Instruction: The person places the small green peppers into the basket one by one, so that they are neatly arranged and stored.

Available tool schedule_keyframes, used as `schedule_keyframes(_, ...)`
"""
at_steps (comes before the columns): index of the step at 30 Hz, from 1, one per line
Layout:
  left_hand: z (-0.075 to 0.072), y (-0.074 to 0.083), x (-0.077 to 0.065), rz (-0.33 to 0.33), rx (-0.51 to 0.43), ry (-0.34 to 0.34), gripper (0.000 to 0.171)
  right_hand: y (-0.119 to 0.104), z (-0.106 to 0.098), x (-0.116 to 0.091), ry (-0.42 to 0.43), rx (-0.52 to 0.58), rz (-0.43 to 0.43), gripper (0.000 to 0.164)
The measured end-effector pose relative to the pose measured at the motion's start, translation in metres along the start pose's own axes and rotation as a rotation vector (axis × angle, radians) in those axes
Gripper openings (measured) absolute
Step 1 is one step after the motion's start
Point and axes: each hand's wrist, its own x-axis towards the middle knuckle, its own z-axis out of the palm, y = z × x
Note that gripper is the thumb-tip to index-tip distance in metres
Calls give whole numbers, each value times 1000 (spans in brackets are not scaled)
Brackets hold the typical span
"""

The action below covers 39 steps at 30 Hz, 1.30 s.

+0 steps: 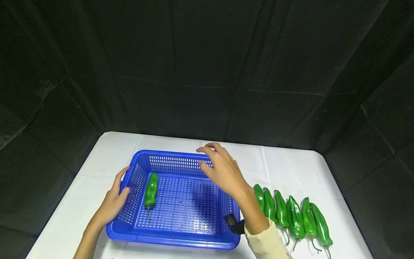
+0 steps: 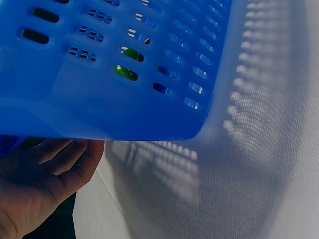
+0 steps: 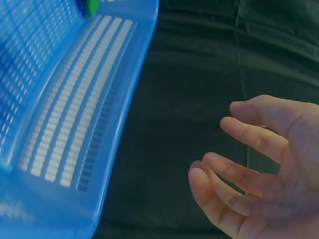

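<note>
Blue basket (image 1: pixel 171 243): perforated plastic, set on a white worktop (image 1: pixel 291 169); likely light and fairly stiff, apt to slide if nudged, and best taken by its broad rim.
Left grip (image 1: pixel 113 203): rests at the basket's left rim, thumb and fingers at the edge — whether they clasp it or merely lie there, the views do not settle.
Lone pepper (image 1: pixel 151 190): green, lying lengthwise at the left of the basket's floor, stem toward the near side.
Right grip (image 1: pixel 223 169): near the basket's far right corner, apart from it in the right wrist view, fingers loosely bent and spread, nothing between them.
Row of peppers (image 1: pixel 295 219): six, glossy, side by side on the worktop right of the basket, stems to the near side.
Handling: each looks light and fairly firm, though a hard pinch could bruise it; shiny skin may prove slippery.
Best hold: around the thick middle, thumb opposite fingers — the thin stems look liable to snap.
</note>
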Motion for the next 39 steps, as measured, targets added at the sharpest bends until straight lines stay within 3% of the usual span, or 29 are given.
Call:
schedule_keyframes(7,0,-1,0,-8,-12,-4,67,29,-15,-19,81,-17,83,35)
schedule_keyframes(15,-3,1,0,-18,-7,-7,66,64,-19,-41,106,-61,204,40)
schedule_keyframes(21,-2,-2,-1,-33,-15,-12,66,81,-14,-56,94,-84,263,44)
schedule_keyframes(29,1,0,-2,-19,-21,-8,66,105,-9,-78,56,-73,375,69)
schedule_keyframes(39,1,1,-3,-15,-16,-12,67,125,9,-103,0,-141,450,69)
